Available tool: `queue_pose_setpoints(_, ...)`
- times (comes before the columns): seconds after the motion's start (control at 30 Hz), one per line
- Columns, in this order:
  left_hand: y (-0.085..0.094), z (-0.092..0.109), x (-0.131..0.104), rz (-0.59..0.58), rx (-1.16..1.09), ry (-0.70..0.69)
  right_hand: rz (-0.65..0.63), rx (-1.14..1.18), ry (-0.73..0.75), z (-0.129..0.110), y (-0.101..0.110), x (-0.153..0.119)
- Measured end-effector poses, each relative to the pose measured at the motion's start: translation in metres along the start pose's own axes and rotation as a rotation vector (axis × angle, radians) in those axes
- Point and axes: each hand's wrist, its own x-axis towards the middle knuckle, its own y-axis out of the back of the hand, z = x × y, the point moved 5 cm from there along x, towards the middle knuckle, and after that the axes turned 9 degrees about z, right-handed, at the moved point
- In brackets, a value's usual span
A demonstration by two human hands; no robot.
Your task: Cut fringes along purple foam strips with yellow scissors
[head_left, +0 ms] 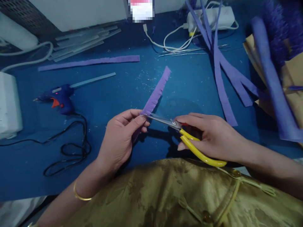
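Note:
Between the thumb and fingers of my left hand [123,135] is pinched a purple crepe paper strip [157,90]. Its upper part slants up and away, with a row of short cuts fringing its right edge. My right hand [213,135] grips a pair of scissors [201,154] by yellow-coated handles. The metal blades point left, and their tips meet the strip right beside my left thumb. How far the blades are parted is hard to make out. Part of the strip is hidden behind my left hand.
A blue glue gun [62,97] with a glue stick lies left, its black cord [82,148] coiled nearer me. Behind are another purple strip [94,62], glue sticks [82,44], wires [184,51] and a white power strip [213,17]. Long purple strips [220,75] and rolled paper [272,75] lie right.

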Motion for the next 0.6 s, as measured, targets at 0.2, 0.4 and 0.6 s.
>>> queue_pose_setpoints(0.2,-0.0037,-0.0001,0.0001,-0.024,-0.044,0.006,0.004,0.019,0.015,-0.0004,-0.0001,0.0002)
queue_pose_setpoints(0.4,-0.0035,-0.0016,-0.0002,-0.025,-0.045,0.015,-0.004,0.009,0.023,-0.0003,-0.0009,0.0004)
queue_pose_setpoints(0.6,-0.0046,-0.0025,-0.0007,-0.031,-0.049,0.024,-0.004,-0.001,0.022,-0.0007,-0.0013,0.0006)
